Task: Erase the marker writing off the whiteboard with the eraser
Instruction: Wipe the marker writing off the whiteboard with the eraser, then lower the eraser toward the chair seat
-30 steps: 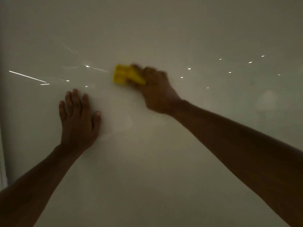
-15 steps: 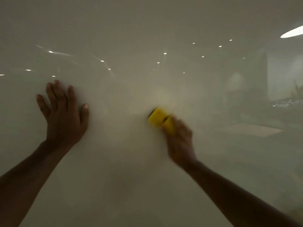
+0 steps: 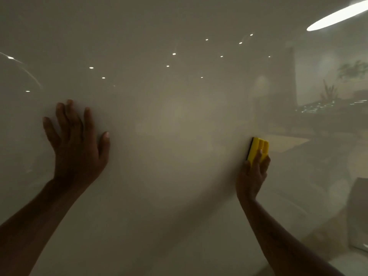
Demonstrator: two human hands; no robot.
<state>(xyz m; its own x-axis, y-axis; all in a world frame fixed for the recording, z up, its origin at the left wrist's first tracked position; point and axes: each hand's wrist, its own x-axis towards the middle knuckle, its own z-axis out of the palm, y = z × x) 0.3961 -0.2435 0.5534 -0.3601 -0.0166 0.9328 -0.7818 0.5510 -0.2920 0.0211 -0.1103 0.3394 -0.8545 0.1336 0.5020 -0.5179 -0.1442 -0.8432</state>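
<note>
A glossy white whiteboard (image 3: 169,126) fills the whole view, dim and full of reflections. I see no marker writing on it in this light. My right hand (image 3: 252,176) is closed around a yellow eraser (image 3: 257,148) with a dark felt edge and presses it against the board at the right of centre. My left hand (image 3: 75,144) lies flat on the board at the left, fingers spread, holding nothing.
Reflections of ceiling spot lights (image 3: 174,54) and a long bright lamp (image 3: 338,15) lie on the board. At the far right the board mirrors room furniture and plants (image 3: 328,92). A pale object (image 3: 358,216) shows at the lower right edge.
My right hand has swept the eraser from upper centre, next to the left hand, down and far to the right. The view has turned rightward; the left hand stays flat on the board.
</note>
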